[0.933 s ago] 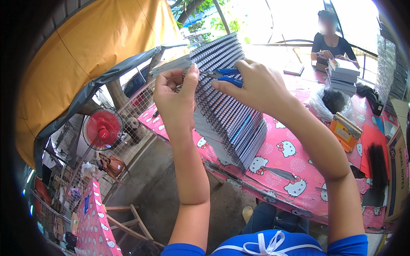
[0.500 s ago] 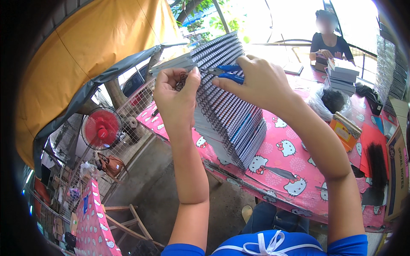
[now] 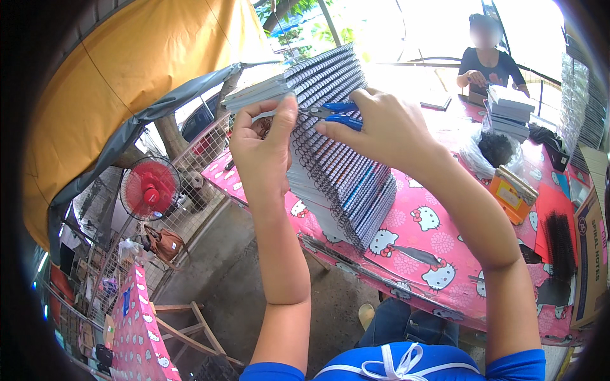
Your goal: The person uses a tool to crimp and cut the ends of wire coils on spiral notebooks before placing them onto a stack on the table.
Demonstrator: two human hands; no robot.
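Observation:
A tall stack of spiral notebooks [image 3: 356, 181] stands on the pink table, its coil-bound edges facing me. My right hand [image 3: 397, 127] grips blue-handled wire cutters [image 3: 343, 119]; their jaws reach the coil ends at the stack's left corner, beside my left fingertips. My left hand [image 3: 262, 146] is closed, thumb against its fingers at that same corner. Dark curled wire pieces [image 3: 262, 127] show inside its curled fingers. Whether the jaws are closed on a coil is too small to tell.
The table [image 3: 438, 219] has a patterned pink cover. To the right lie stacked books [image 3: 510, 105], a plastic bag [image 3: 483, 152], an orange box [image 3: 510, 195], black coils [image 3: 559, 244] and a carton [image 3: 591, 254]. Another person [image 3: 489, 70] sits across; a red fan [image 3: 151, 188] stands left.
The cutters and both hands have shifted slightly down at the stack's corner. Less of the wire in my left hand shows. Across the table, the other person's hands have moved.

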